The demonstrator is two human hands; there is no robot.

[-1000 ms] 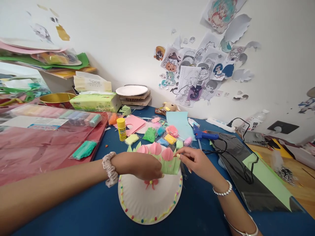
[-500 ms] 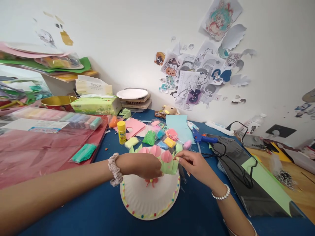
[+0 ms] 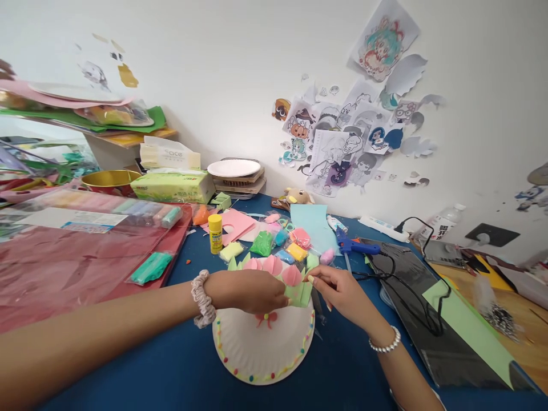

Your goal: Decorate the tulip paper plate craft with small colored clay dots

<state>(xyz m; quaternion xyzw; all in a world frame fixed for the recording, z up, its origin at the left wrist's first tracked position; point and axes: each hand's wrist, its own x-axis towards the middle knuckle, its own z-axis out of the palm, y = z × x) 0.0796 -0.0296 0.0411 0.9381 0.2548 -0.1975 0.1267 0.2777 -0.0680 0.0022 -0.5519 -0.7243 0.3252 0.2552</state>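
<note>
A white paper plate (image 3: 265, 354) edged with a yellow wavy line and colored dots lies on the blue table. Across its upper part stand pink paper flowers (image 3: 291, 275) with pointed green paper leaves (image 3: 303, 294). A small red bow with a yellow center (image 3: 266, 318) shows just below my left hand (image 3: 252, 291). That hand reaches over the plate, fingers curled and closed at the green paper, hiding part of the flowers. At the right end, my right hand (image 3: 334, 285) pinches the tip of a green paper leaf between thumb and forefinger.
Behind the plate lie several bagged clay packs (image 3: 262, 244) and a yellow glue stick (image 3: 215, 234). A blue glue gun (image 3: 359, 246) with its black cable rests at right, by a dark folder (image 3: 394, 285). A red folder (image 3: 85, 274) covers the left side.
The camera view has shifted slightly, so the scene sits a little lower and farther right. Both hands stay at the green paper with almost the same grip.
</note>
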